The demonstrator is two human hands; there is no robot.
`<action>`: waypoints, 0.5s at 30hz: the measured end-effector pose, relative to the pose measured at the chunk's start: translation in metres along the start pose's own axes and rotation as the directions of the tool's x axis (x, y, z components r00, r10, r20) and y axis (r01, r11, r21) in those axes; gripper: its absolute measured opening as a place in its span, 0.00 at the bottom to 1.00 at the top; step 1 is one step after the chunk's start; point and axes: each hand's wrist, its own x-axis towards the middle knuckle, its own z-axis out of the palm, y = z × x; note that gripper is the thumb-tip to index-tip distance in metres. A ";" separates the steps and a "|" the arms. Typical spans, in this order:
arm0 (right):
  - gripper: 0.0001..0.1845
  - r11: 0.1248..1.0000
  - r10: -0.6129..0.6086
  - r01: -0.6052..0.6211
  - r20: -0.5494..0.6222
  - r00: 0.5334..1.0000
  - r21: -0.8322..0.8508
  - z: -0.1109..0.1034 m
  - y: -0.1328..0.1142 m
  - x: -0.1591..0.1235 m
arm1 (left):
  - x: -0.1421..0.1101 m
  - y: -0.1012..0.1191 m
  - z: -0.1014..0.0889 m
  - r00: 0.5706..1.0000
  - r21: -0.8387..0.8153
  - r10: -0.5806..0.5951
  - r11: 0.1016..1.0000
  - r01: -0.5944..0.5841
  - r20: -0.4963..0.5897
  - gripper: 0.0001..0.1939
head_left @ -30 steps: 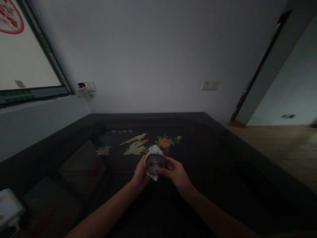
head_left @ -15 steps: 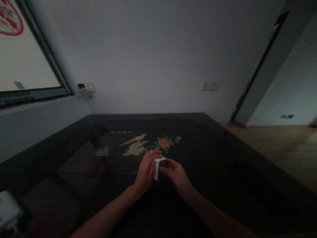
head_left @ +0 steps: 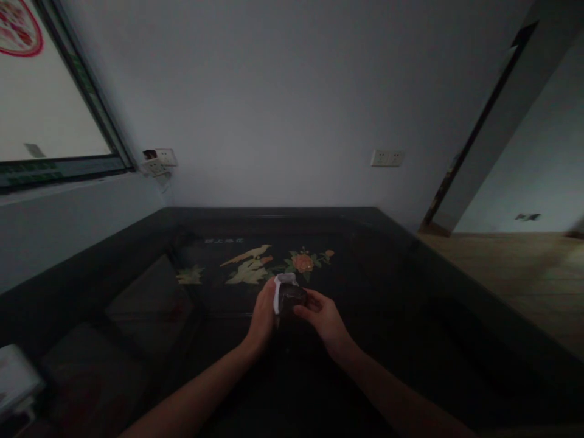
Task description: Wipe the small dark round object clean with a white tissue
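A dark, smooth, rounded object (head_left: 292, 298), its kind unclear in the dim light, is held above the table between my two hands. My right hand (head_left: 327, 319) pinches its right side between thumb and fingers. A white cloth-like or paper-like sheet (head_left: 286, 278) lies along its top and left side. My left hand (head_left: 262, 311) curves round the sheet from the left, closed against it, with most fingers hidden behind. Both forearms reach in from the bottom edge.
Beneath my hands is a dark glossy table (head_left: 365, 274) with a bird design (head_left: 249, 264) and a flower design (head_left: 302, 263). A white object (head_left: 18, 380) sits at the lower left. Wall sockets (head_left: 387, 158) are beyond the table, and a window (head_left: 55, 97) is on the left.
My left hand has shifted slightly left and down, its fingers moving behind the sheet. More of the dark object's rounded face now shows. The right hand keeps its pinch nearly in place.
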 end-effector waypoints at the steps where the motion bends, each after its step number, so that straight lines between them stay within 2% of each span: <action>1: 0.26 1.000 -0.005 0.005 0.002 1.000 0.003 0.000 0.000 0.000 | -0.001 0.001 -0.002 0.993 0.104 0.111 0.988 -0.116 0.048 0.20; 2: 0.26 1.000 -0.012 0.012 0.002 1.000 0.001 0.000 0.000 0.001 | -0.002 0.002 -0.004 0.966 0.199 0.226 0.948 -0.247 0.124 0.19; 3: 0.25 1.000 -0.021 0.021 0.002 1.000 -0.006 -0.001 0.001 0.001 | -0.002 0.003 -0.006 0.919 0.275 0.331 0.883 -0.381 0.213 0.18; 5: 0.24 0.999 -0.037 0.037 0.001 0.999 -0.024 -0.001 0.001 0.001 | -0.001 0.005 -0.009 0.797 0.369 0.473 0.712 -0.597 0.377 0.16; 6: 0.24 0.999 -0.044 0.044 0.000 0.999 -0.030 0.000 0.001 0.001 | 0.000 0.005 -0.010 0.743 0.393 0.505 0.635 -0.665 0.440 0.15; 7: 0.23 0.998 -0.048 0.048 0.001 0.999 -0.034 0.000 0.001 0.001 | 0.001 0.006 -0.011 0.707 0.410 0.517 0.580 -0.704 0.483 0.15; 8: 0.23 0.998 -0.049 0.049 0.003 0.999 -0.034 0.000 0.000 0.001 | 0.001 0.006 -0.012 0.690 0.422 0.520 0.549 -0.721 0.504 0.16; 9: 0.23 0.998 -0.047 0.047 0.006 0.999 -0.031 0.001 0.000 0.000 | 0.002 0.006 -0.013 0.688 0.431 0.516 0.539 -0.724 0.510 0.16; 11: 0.23 0.999 -0.037 0.037 0.009 0.999 -0.027 0.002 -0.002 -0.001 | 0.001 0.007 -0.012 0.716 0.438 0.500 0.569 -0.696 0.487 0.16; 15: 0.27 1.000 -0.017 0.017 0.005 1.000 -0.017 0.004 -0.006 -0.004 | 0.000 0.010 -0.010 0.834 0.377 0.416 0.753 -0.539 0.363 0.16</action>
